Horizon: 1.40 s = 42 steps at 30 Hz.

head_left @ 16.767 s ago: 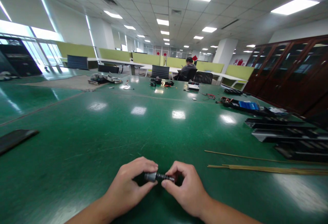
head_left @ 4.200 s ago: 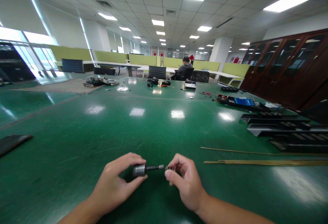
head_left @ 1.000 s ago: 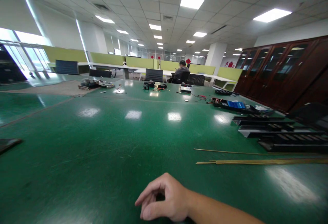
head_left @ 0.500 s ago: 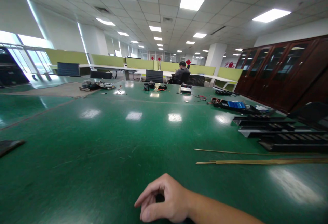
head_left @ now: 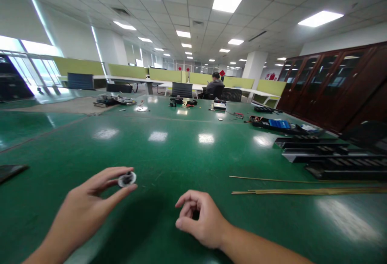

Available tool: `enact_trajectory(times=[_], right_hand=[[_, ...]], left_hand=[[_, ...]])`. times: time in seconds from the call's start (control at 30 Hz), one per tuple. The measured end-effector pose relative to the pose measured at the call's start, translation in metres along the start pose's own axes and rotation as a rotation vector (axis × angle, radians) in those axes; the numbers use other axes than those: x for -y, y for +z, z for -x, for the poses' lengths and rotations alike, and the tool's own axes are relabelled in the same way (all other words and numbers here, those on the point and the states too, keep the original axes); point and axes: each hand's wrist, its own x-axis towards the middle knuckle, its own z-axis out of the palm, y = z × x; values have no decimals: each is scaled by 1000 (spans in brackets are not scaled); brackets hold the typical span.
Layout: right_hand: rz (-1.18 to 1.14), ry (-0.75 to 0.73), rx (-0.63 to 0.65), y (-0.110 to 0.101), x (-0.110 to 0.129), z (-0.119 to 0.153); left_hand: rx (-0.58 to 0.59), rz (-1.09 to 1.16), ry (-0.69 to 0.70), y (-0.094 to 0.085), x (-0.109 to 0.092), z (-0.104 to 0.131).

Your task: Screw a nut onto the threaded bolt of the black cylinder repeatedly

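My left hand (head_left: 87, 203) is raised over the green table (head_left: 145, 155), thumb below and fingers above a small round piece (head_left: 127, 179). The piece has a whitish rim and a dark middle; its exact kind cannot be made out. To the right, my right hand (head_left: 201, 217) rests low over the tabletop, fingers loosely curled and the thumb apart from the index fingertip. Nothing shows between its fingers, though the inside of the palm is shadowed. A gap of bare table separates the two hands.
Thin brass-coloured rods (head_left: 290, 191) lie to the right, with black metal channels (head_left: 344, 168) behind them. A dark flat object (head_left: 12, 172) is at the left edge. Farther back are a tray with blue items (head_left: 276, 123), tools (head_left: 181, 102) and a seated person (head_left: 214, 84).
My left hand has come into view from the lower left, holding the small round piece. My right hand has shifted slightly up and to the right.
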Motion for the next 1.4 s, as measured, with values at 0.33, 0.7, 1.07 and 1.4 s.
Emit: enact_trajectory(times=[0.33,0.7,1.07,1.4], right_hand=[[292,-103,-128,7,-5,5],[380,-123,-107,5,3,2],[448,-157,-141,5,8,2],[438,-124,-130,4,11,0]], left_hand=[[284,112,326,78,-38,34],[372,323,295,80,-30,34],[394,350,329,81,-27,36],[419,384,319,80,-28,37]])
